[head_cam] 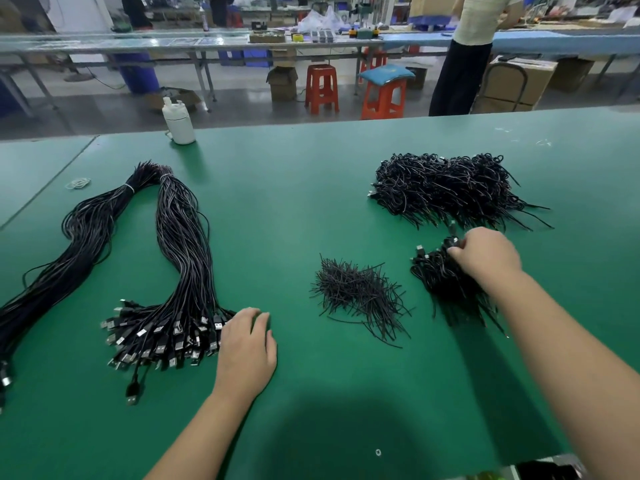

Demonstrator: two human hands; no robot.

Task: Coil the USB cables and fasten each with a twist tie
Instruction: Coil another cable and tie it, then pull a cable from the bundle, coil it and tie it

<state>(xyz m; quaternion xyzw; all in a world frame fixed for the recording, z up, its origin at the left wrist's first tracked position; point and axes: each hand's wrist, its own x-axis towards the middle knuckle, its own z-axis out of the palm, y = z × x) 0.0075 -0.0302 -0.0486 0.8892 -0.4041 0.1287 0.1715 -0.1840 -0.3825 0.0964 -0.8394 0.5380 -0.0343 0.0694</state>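
A long bundle of black USB cables (180, 237) lies on the left of the green table, its silver plugs (162, 341) fanned out toward me. My left hand (246, 348) rests at the right edge of those plugs, fingers curled down among them. A loose pile of black twist ties (356, 296) lies in the middle. To the right is a small heap of coiled, tied cables (446, 285); my right hand (485, 254) sits on its top, fingers closed on a coiled cable. A bigger heap of coiled cables (446, 188) lies behind it.
A second cable bundle (69, 251) runs off the left edge. A white bottle (178, 121) stands at the table's far edge, and rubber bands (78, 183) lie far left. Beyond the table are orange stools (382, 98), boxes and a standing person (464, 57).
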